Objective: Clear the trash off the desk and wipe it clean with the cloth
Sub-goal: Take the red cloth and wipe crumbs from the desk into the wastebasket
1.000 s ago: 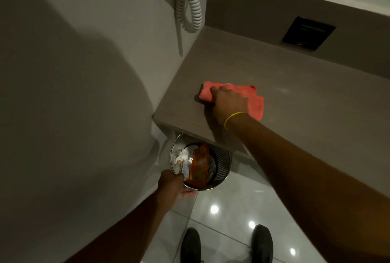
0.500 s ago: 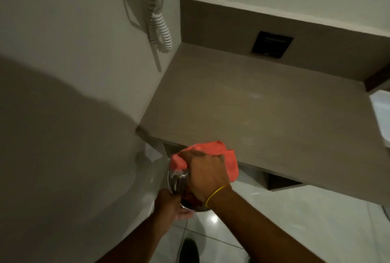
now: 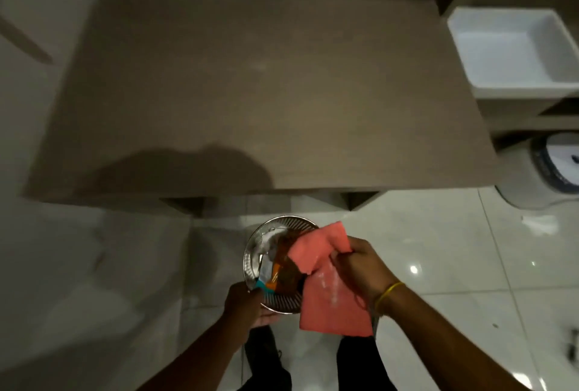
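Note:
My right hand (image 3: 360,268) grips the pink cloth (image 3: 329,303), which hangs over the right side of a round metal trash bin (image 3: 253,259). My left hand (image 3: 247,306) holds the bin by its near rim, below the front edge of the brown desk (image 3: 250,92). Inside the bin lie an orange wrapper (image 3: 283,268) and other scraps. White specks show on the cloth. The desk top is bare apart from a faint pale smudge near its middle.
A white square tray (image 3: 513,52) sits on a shelf to the right of the desk. A white round appliance (image 3: 551,171) stands on the tiled floor (image 3: 438,249) at right. A wall bounds the desk on the left. My shoes show at the bottom.
The right hand took the cloth off the desk's left corner and brought it over the bin. The bin has come out from under the desk, and the view has swung right and downward.

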The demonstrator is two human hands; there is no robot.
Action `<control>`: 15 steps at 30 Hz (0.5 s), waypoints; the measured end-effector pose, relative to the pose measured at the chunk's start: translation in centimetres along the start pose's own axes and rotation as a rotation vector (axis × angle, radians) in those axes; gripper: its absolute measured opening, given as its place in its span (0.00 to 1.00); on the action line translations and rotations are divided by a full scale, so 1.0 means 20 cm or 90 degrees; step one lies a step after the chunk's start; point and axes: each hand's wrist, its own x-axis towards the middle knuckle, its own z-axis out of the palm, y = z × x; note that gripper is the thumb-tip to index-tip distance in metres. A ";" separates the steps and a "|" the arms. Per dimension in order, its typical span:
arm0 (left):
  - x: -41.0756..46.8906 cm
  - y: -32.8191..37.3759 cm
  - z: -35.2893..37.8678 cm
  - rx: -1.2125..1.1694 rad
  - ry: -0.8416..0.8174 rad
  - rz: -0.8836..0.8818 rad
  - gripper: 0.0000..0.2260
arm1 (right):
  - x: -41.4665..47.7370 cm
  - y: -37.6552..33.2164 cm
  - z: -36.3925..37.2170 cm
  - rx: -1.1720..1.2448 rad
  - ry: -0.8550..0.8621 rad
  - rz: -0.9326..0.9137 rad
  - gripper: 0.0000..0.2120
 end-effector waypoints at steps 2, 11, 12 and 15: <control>0.18 -0.10 0.14 0.026 -0.009 -0.007 0.12 | 0.14 0.21 -0.11 0.042 0.011 0.071 0.13; 1.04 -0.49 0.68 0.138 -0.028 -0.035 0.14 | 0.77 1.15 -0.26 0.043 0.025 0.175 0.21; 1.10 -0.52 0.71 0.147 -0.034 -0.037 0.14 | 0.80 1.23 -0.27 0.038 0.027 0.170 0.19; 1.20 -0.61 0.79 0.166 -0.047 -0.044 0.16 | 0.83 1.37 -0.29 0.041 0.017 0.145 0.19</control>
